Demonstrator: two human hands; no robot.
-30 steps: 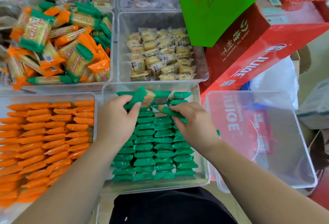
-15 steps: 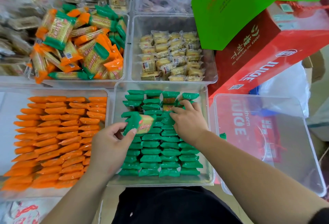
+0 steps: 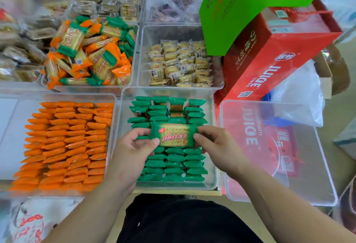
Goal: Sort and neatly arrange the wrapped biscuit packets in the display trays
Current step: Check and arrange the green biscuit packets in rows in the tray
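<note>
Grips one green packet [image 3: 174, 136] by both ends: left hand [image 3: 133, 150] pinching the left end, thumb on top, fingers curled under; right hand [image 3: 217, 148] pinching the right end the same way. Holds it flat, label up, long side running left to right, above the middle of the green tray [image 3: 212, 179]. Underneath, packed on edge in tidy columns from near wall to far wall, the other green packets [image 3: 173, 165]; near the far wall, one or two turned face up, out of line with the rest. Just left, wall to wall with it, the orange tray [image 3: 11, 136], filled with orange packets [image 3: 67, 146] in overlapping slanted rows. Behind that, a mixed tray [image 3: 134, 59] holding a loose pile [image 3: 92, 55] of both colours at all angles. Beside it, straight behind the green tray, a yellow tray [image 3: 146, 36] of small yellow packs [image 3: 181, 63]. Farther back, more trays, too blurred to read, possibly brown-wrapped biscuits. To the right of the green tray, a clear tray [image 3: 308, 165], with a red box [image 3: 269, 59] marked JUICE leaning behind it and a green card [image 3: 250, 1] over the box. At the bottom edge, black cloth [image 3: 183, 219] between the forearms.
</note>
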